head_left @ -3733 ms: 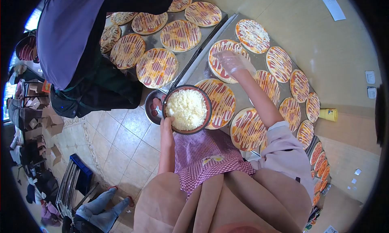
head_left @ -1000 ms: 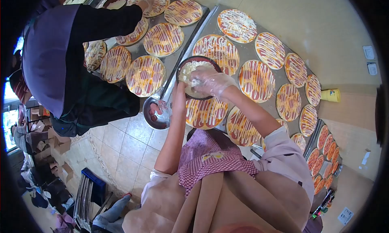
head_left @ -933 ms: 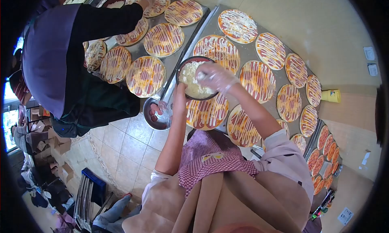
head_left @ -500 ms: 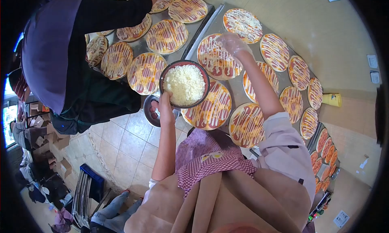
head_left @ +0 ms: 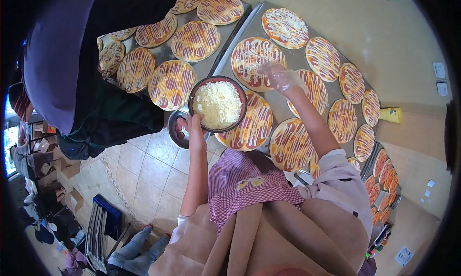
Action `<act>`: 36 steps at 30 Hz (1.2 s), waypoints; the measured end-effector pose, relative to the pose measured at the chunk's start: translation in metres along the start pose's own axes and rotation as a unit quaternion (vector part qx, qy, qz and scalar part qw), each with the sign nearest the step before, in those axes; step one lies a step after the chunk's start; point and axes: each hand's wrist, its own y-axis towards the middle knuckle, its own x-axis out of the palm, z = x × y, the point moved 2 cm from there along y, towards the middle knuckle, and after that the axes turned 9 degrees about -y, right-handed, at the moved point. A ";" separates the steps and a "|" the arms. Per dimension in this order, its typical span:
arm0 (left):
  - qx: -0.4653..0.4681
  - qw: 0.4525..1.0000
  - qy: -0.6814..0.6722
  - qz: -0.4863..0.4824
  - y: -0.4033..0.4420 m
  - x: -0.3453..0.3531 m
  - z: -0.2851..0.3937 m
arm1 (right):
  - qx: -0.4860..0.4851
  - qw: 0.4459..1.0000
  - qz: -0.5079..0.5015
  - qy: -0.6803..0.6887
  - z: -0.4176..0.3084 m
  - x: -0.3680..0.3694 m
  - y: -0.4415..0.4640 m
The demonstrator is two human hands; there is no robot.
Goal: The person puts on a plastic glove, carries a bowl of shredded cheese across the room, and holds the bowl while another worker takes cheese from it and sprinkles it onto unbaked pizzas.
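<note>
My left hand (head_left: 196,127) grips the near rim of a round dark bowl with a reddish inside, heaped with white grated cheese (head_left: 218,103). In a clear plastic glove, my right hand (head_left: 281,77) hovers over the lower right edge of a pizza (head_left: 257,60) streaked with pale sauce. White crumbs of cheese lie on that pizza. The gloved fingers look bunched together, slightly blurred, and what they hold is hidden. Beyond it, another pizza (head_left: 285,28) is thickly covered with white crumbs. Partly under the bowl is a sauced pizza (head_left: 252,127).
More sauced pizzas fill the metal table (head_left: 288,103) and a second table at left. A co-worker (head_left: 60,60) leans over that one. A yellow container (head_left: 391,115) sits at the right edge. A metal bowl (head_left: 178,137) is below my left hand. Folded metal frames (head_left: 98,228) stand behind.
My right hand has moved from the middle of the crumbed pizza down and right to its edge. The bowl stays in my left hand. The view has shifted slightly.
</note>
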 end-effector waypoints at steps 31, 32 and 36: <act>0.006 0.984 0.132 -0.120 0.007 0.087 -0.020 | -0.042 0.990 0.032 0.133 -0.074 -0.050 -0.048; -0.011 0.985 0.126 -0.118 0.009 0.087 -0.023 | -0.037 0.989 -0.025 0.141 -0.069 -0.048 -0.043; -0.042 0.988 0.080 -0.125 0.011 0.089 -0.027 | 0.020 0.955 -0.027 0.295 -0.036 -0.058 -0.032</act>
